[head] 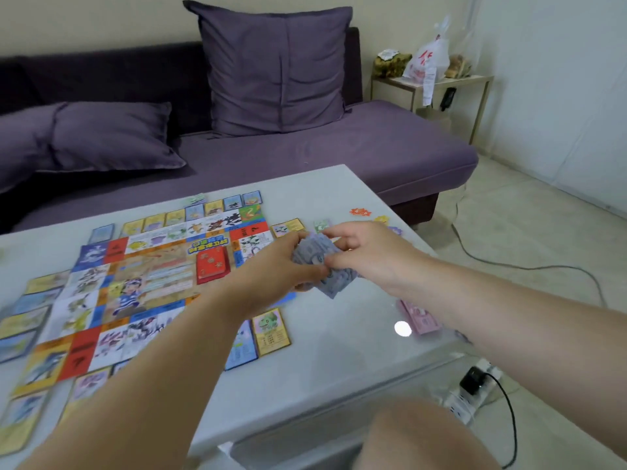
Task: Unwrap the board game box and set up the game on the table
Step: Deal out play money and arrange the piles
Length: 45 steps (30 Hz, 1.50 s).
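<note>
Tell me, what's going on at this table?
A person is setting up a board game. The left hand and right hand together hold a stack of bluish bills just above the table, to the right of the game board. The board lies flat with cards lined along its edges and a red deck on its middle. A pink stack lies near the right forearm.

Game board (149,276) on table (339,368) left; cards (271,330) ringing board; deck (212,264) on board; sofa (339,147) behind table.
</note>
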{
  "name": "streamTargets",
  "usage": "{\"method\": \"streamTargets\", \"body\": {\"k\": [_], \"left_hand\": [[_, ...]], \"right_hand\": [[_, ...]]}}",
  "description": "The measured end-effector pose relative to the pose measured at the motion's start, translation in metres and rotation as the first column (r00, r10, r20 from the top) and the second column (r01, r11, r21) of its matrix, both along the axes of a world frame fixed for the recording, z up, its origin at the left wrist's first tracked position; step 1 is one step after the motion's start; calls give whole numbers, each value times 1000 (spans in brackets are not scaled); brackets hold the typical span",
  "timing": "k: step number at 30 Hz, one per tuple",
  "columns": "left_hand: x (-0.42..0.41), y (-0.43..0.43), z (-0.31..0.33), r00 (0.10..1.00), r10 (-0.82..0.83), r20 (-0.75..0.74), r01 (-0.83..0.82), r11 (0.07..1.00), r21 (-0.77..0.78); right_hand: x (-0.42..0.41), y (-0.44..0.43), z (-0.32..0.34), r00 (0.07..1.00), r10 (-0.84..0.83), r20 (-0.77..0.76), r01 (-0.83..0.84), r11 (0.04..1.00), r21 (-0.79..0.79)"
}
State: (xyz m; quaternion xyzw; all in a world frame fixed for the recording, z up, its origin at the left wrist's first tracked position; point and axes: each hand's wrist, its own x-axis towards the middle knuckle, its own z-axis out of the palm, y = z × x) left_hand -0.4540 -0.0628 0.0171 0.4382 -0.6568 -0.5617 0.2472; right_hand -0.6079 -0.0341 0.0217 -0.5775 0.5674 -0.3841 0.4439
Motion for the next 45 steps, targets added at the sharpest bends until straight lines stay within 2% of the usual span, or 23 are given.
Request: {"method": "streamTargets", "body": {"k": [3,5,7,9,12,14,16,18,21,22,24,31,36,39,42,45], "left_hand": [[35,23,4,942,213,-260,-177,972,154],[56,41,0,875,326,-358,-238,933,269],[71,60,-6,819,378,-432,-230,905,358],[83,76,-9,726,464,-508,-250,866,434],[100,88,-14,593,595,-542,-317,792,522],[116,89,-19,517,677,-523,-381,730,568],[135,88,-21,457,722,-519,-388,687,614],[152,88,-20,483,724,-493,-366,678,637],[164,91,-21,659,664,-354,-335,680,652],[165,92,-22,711,632,-309,-335,690,642],[164,92,-24,757,598,-263,-343,706,619],[157,85,-21,779,564,-274,-328,739,589],[159,81,-22,781,558,-278,-298,726,620],[161,78,-24,767,561,-313,-262,718,645],[161,78,-23,792,518,-322,-250,757,604],[165,78,-20,768,509,-389,-207,771,601]], "right_hand": [[34,18,2,957,-42,287,44,999,0],[61,27,-3,864,-74,498,51,997,60],[90,35,-11,812,-82,578,24,994,107],[118,42,-19,879,-43,476,3,997,83],[149,49,-28,986,72,153,-53,991,-126],[161,48,-26,984,165,-69,-178,951,-252],[166,46,-20,933,207,-294,-297,904,-309],[169,45,-18,862,289,-416,-430,852,-299],[177,48,-24,747,440,-498,-600,769,-221],[180,49,-27,723,462,-514,-622,758,-195],[183,47,-31,714,473,-516,-624,765,-162],[189,41,-36,745,441,-500,-606,761,-233],[184,31,-40,830,381,-407,-519,796,-312],[183,30,-39,823,392,-411,-530,791,-308],[185,31,-37,844,378,-381,-509,790,-342],[184,29,-36,845,351,-404,-498,791,-354]]}}
